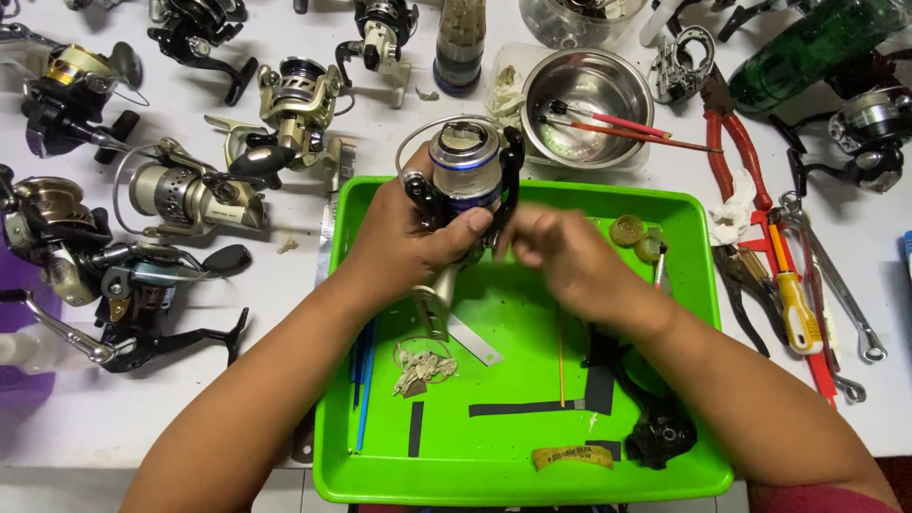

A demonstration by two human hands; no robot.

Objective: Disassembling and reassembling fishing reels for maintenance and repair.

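Note:
My left hand (pixel 404 242) grips a silver and black spinning fishing reel (pixel 465 166) upright over the far edge of a bright green tray (pixel 494 456). The reel's blue-banded spool points away from me and its silver foot hangs down toward the tray. My right hand (pixel 560 252) is blurred, with its fingers pinched together at the reel's right side. Whether those fingers hold a small part I cannot tell. In the tray lie a black reel handle (pixel 660 432), small metal parts (pixel 423 366), black tape strips and a thin stick.
Several other reels (pixel 195 195) crowd the white table at left and top. A steel bowl (pixel 587 95) with red-handled brushes stands behind the tray. Red pliers (pixel 736 142), a yellow screwdriver (pixel 796 309) and wrenches lie at right, a green bottle at top right.

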